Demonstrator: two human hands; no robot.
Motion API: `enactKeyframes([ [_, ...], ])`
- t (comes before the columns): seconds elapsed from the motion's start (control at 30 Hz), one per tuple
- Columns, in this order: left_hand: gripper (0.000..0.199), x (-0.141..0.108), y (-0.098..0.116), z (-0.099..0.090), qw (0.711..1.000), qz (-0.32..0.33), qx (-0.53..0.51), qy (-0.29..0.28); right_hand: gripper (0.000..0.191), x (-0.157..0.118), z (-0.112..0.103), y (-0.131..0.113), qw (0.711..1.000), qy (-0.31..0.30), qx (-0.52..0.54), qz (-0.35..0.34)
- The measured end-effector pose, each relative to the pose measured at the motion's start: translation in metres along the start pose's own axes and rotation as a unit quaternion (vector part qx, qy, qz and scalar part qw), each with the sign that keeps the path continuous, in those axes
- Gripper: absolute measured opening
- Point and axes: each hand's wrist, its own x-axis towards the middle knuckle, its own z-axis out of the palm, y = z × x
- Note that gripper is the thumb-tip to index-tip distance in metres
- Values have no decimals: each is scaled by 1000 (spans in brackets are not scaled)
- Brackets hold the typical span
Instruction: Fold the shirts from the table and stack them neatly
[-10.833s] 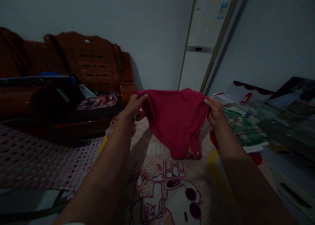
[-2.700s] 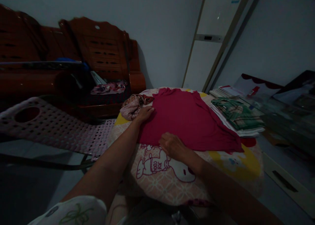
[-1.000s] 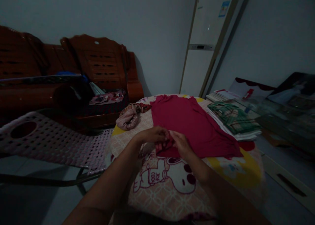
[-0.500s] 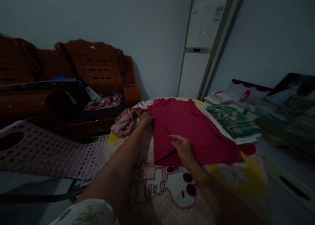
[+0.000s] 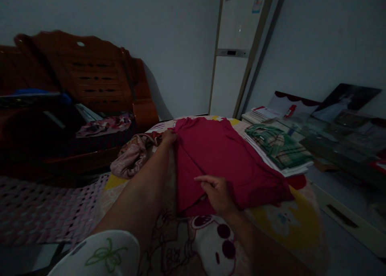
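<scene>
lying beneath right grip (image 5: 217, 192): magenta garment (image 5: 211, 147)

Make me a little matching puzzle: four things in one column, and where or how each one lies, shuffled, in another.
1. magenta garment
2. green plaid cloth
3. pale pink patterned cloth
4. wooden bench

A. bunched up at the left side of the table
B. beyond the table, by the wall
C. spread out in the middle
D. folded, on a white layer

Pairs: 1-C, 2-D, 3-A, 4-B
</scene>
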Motion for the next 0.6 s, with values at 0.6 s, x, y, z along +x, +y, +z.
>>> enactKeyframes([
  [0.6,26,6,71,69,978,141,-86,-124,49,-7,-46,-32,946,-217,-135,200],
])
